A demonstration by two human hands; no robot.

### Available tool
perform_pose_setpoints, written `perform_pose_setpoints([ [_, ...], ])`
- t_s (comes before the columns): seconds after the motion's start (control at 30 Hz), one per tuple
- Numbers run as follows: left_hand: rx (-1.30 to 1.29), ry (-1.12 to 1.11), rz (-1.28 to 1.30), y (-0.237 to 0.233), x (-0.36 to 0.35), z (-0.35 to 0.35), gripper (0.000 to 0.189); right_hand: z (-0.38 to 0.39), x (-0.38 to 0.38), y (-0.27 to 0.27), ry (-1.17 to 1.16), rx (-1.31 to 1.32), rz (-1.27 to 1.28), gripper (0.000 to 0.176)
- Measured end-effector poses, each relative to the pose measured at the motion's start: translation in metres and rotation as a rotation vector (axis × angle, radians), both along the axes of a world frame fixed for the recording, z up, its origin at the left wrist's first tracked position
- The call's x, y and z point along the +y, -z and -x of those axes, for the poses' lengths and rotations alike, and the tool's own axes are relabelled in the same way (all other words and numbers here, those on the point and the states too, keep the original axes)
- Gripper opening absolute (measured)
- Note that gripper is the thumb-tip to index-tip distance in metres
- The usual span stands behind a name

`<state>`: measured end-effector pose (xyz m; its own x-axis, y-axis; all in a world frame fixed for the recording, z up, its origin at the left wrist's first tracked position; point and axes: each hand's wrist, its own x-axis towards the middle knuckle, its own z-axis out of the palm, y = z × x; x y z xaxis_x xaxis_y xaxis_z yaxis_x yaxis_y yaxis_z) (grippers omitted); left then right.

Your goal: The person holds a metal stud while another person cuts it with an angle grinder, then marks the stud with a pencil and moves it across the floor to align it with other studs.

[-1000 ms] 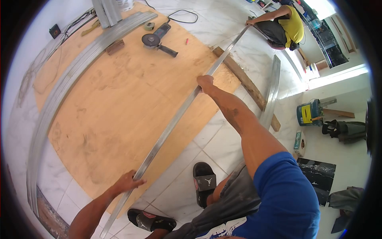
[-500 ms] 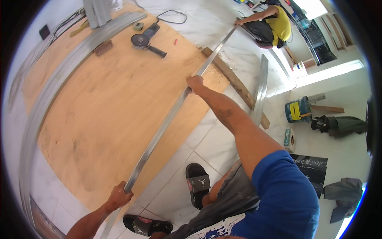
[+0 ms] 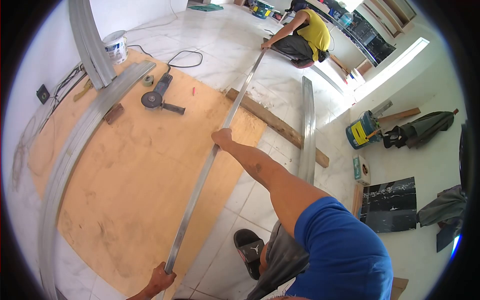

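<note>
A long, narrow metal channel (image 3: pixel 195 195) runs at a slant over the plywood sheet (image 3: pixel 135 185). My right hand (image 3: pixel 221 136) is wrapped round it near its middle. Lower down, close to the bottom edge of the view, my left hand (image 3: pixel 161 277) grips the same channel. At the far end, a crouching co-worker in a yellow top (image 3: pixel 315 32) has a hand (image 3: pixel 266 45) on it. Beyond my right hand, the channel passes over a wooden plank (image 3: pixel 275 121). An angle grinder (image 3: pixel 159 95) lies on the plywood left of the channel.
More metal channels (image 3: pixel 75 145) lie along the plywood's left side. Another channel (image 3: pixel 308 130) rests across the plank on the right. A tape measure (image 3: pixel 148 80), a wood block (image 3: pixel 114 114), a white bucket (image 3: pixel 116 47) and a teal bucket (image 3: pixel 363 131) stand or lie around.
The view has tilted up and shifted, so the scene sits lower and more of the far floor shows. Both hands keep their grip on the channel, and the co-worker still crouches at its far end.
</note>
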<state>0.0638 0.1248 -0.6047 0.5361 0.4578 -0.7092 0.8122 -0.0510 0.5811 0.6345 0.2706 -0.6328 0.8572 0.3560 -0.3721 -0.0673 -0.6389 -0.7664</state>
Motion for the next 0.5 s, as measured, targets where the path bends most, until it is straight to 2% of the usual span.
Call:
perform_pose_setpoints([
  [0.03, -0.005, 0.002, 0.004, -0.002, 0.0, 0.0, 0.032, -0.001, 0.0, 0.003, 0.001, -0.007, 0.008, 0.029],
  [0.13, -0.019, 0.016, 0.005, 0.0, 0.0, 0.002, 0.032, -0.037, 0.011, 0.058, -0.142, 0.034, 0.079, 0.042],
  [0.23, -0.032, 0.026, 0.011, 0.0, 0.0, 0.003, 0.033, -0.034, 0.009, 0.049, -0.156, 0.104, 0.026, 0.044],
  [0.33, -0.059, 0.031, 0.004, 0.0, 0.001, 0.002, 0.033, -0.003, -0.003, -0.01, -0.12, 0.064, 0.056, 0.041],
  [0.5, -0.071, 0.031, 0.006, -0.003, 0.0, 0.003, 0.031, 0.003, -0.006, -0.025, -0.106, 0.137, 0.042, 0.055],
])
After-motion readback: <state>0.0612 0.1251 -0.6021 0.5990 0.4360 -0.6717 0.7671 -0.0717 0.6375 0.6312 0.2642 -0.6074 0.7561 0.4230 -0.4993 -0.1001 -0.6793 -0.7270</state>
